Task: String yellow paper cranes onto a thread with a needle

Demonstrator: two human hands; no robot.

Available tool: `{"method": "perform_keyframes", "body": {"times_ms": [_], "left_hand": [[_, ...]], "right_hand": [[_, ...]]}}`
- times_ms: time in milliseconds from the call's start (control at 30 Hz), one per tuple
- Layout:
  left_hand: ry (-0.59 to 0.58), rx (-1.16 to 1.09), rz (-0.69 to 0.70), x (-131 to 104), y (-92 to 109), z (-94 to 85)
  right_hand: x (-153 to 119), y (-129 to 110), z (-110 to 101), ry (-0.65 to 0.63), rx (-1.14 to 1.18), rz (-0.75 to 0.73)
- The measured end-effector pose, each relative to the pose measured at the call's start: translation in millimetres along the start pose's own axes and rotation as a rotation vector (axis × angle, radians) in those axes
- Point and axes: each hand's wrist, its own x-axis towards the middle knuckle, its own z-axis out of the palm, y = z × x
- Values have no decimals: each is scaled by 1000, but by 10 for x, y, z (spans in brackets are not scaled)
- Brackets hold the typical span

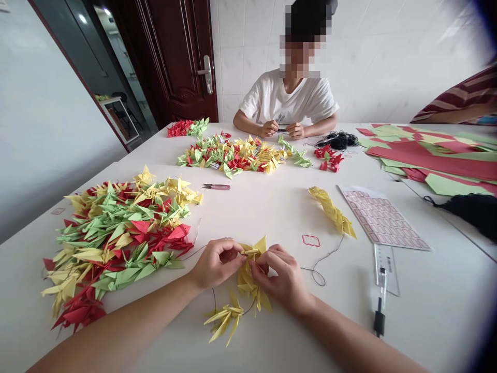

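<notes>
At the near middle of the table, my left hand [217,263] and my right hand [282,277] pinch a yellow origami crane [257,249] between them. The fingertips of both hands are closed on its folded paper. More yellow cranes hang together below it, partly behind my right fingers. A smaller yellow cluster [225,318] lies closer to me, joined by dark thread. Right of my hands, a loose thread [319,277] curls up to a row of stacked yellow cranes [332,211]. Whether my fingers also grip thread or a needle is hidden.
A large heap of red, green and yellow cranes [128,233] lies left, with thread snips [216,186] beyond. A sticker sheet [382,215], ruler [390,269] and pen [380,305] lie right. Coloured paper [435,155] and black thread [469,210] are farther right. A co-worker [289,98] sits opposite.
</notes>
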Motion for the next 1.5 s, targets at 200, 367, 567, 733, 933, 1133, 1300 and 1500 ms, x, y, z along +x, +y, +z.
{"method": "perform_keyframes", "body": {"times_ms": [200,367,567,733,933,1133,1300,1500], "left_hand": [[17,-65,-28,5,-20,-1],[31,-66,-35,-2,-19,-13],[20,-131,-56,-10,7,-8],[-5,-146,-30,-5,3,0],[-38,-135,-18,-8,15,-9],[2,-127,-63,-23,7,6],[76,-85,-120,-18,-37,29],[103,-14,-159,-8,-31,26]], "right_hand": [[-15,13,21,-4,-32,-39],[-10,2,20,-15,-65,-45],[6,-15,-2,20,-97,-10],[14,-17,-20,20,-129,72],[10,-1,-28,-118,-80,106],[12,-13,6,-31,-64,130],[16,-18,5,8,-93,121],[-9,-25,28,71,-146,110]]}}
